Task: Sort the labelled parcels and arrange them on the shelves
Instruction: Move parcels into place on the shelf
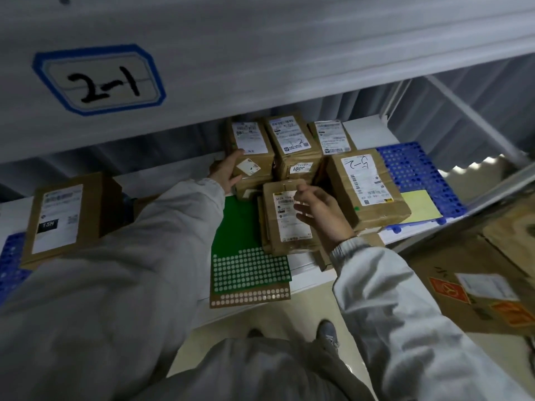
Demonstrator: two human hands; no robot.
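Brown cardboard parcels (292, 146) stand packed together toward the back of the shelf (364, 131), under the "2-1" tag (100, 79). The left hand (227, 172) presses straight fingers against the side of the rear left parcel (250, 149). The right hand (321, 209), fingers relaxed and holding nothing, hovers over the front parcel (285, 218). This seems the arranging step; next the front parcel probably needs a firm grip and a push into line.

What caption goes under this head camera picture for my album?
Left hand touches a brown cardboard parcel; right hand hovers over another labelled parcel on the white shelf.
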